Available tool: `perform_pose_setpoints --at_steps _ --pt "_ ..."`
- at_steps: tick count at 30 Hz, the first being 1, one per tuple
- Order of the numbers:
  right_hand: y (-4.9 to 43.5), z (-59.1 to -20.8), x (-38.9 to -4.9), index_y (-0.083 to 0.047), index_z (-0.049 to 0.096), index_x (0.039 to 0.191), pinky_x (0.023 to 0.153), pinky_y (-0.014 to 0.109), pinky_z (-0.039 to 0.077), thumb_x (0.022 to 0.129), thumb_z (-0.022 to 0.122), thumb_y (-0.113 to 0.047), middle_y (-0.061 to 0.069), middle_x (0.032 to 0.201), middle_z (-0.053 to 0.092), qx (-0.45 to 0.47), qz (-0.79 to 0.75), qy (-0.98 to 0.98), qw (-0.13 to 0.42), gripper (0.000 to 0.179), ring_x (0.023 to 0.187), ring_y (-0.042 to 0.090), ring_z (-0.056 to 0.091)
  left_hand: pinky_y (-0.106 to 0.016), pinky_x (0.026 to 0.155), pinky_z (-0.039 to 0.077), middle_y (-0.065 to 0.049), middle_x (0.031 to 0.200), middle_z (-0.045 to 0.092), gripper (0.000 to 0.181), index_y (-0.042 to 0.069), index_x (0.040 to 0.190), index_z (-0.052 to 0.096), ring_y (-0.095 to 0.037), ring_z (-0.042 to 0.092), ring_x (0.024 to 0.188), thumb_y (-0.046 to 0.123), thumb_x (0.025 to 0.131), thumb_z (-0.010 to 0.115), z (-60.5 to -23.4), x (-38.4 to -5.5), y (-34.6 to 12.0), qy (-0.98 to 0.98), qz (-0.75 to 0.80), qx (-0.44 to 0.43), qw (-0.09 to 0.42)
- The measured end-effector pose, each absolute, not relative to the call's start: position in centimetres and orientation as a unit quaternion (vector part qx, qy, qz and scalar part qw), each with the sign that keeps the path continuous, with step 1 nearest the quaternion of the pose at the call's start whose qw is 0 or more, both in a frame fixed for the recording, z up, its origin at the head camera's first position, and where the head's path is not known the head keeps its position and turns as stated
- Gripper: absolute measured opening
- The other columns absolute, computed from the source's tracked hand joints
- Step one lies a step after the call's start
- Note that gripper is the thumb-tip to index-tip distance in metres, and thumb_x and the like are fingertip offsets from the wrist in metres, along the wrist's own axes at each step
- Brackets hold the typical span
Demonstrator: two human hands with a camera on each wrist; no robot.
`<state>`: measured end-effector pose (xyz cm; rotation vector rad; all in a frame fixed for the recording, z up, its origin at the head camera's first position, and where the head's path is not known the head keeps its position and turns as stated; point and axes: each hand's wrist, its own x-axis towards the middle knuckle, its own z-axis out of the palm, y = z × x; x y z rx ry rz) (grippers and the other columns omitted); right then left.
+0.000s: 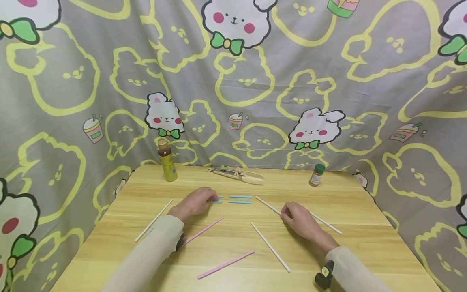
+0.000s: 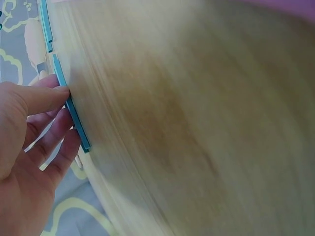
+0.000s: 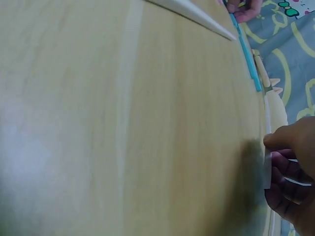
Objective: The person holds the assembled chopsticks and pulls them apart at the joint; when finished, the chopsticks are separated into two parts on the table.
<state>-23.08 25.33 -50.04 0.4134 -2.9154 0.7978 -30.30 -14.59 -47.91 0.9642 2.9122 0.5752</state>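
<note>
My left hand (image 1: 198, 200) reaches to the back middle of the table. Its thumb and fingers pinch a thin blue stick (image 2: 74, 114), which lies end to end with another blue stick (image 2: 47, 22) in the left wrist view. Two more short blue sticks (image 1: 240, 196) lie parallel just right of that hand. Farther right, my right hand (image 1: 298, 220) pinches the near end of a white stick (image 1: 268, 205) between thumb and fingers. Beside this hand, a second white stick (image 1: 326, 222) slants away to the right, its far end hidden behind the hand.
Two pink sticks (image 1: 226, 265) and more white sticks (image 1: 270, 246) lie spread on the wooden table (image 1: 146, 267). Along the back stand a yellow-labelled bottle (image 1: 168, 164), food tongs (image 1: 238, 175) and a green-capped jar (image 1: 316, 175). Patterned curtain (image 1: 248, 85) surrounds the table.
</note>
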Motion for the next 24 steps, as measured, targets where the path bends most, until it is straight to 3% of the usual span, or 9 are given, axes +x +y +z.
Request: perform_pose_setpoints --at_steps 6,13,20,24 --pt "24.7 -49.2 -23.4 -0.013 0.069 0.107 0.070 0.026 0.051 0.109 0.068 -0.018 -0.004 0.094 0.069 0.136 0.276 -0.949 0.071 0.006 0.081 0.008 0.059 -0.044 0.101 0.060 -0.006 0.112 0.074 0.013 0.007 0.114 0.076 -0.026 0.071 0.110 0.001 0.104 0.070 -47.8 -30.2 -14.7 0.933 0.191 0.306 0.015" --pt "23.3 -48.3 -23.7 -0.015 0.073 0.104 0.075 0.026 0.054 0.107 0.072 -0.021 -0.009 0.092 0.071 0.184 0.281 -0.934 0.120 0.007 0.086 0.007 0.061 -0.045 0.103 0.059 -0.003 0.115 0.074 0.013 0.011 0.118 0.075 -0.024 0.068 0.113 0.008 0.106 0.071 -47.5 -30.1 -15.0 0.934 0.199 0.298 0.014" --pt "21.7 -48.1 -23.7 -0.017 0.075 0.101 0.076 0.026 0.056 0.100 0.079 -0.012 -0.010 0.093 0.073 0.260 0.299 -0.907 0.140 0.007 0.089 0.008 0.063 -0.046 0.103 0.057 -0.003 0.124 0.074 0.025 0.012 0.129 0.074 -0.023 0.067 0.118 0.023 0.115 0.057 -46.3 -29.5 -13.7 0.916 0.262 0.302 0.013" --pt "20.6 -48.1 -23.5 -0.016 0.077 0.103 0.078 0.027 0.059 0.098 0.080 -0.011 -0.007 0.097 0.076 0.308 0.292 -0.894 0.141 0.008 0.091 0.011 0.066 -0.048 0.101 0.058 -0.008 0.124 0.076 0.033 0.008 0.127 0.073 -0.023 0.069 0.115 0.028 0.118 0.049 -45.8 -28.3 -12.4 0.891 0.315 0.327 0.036"
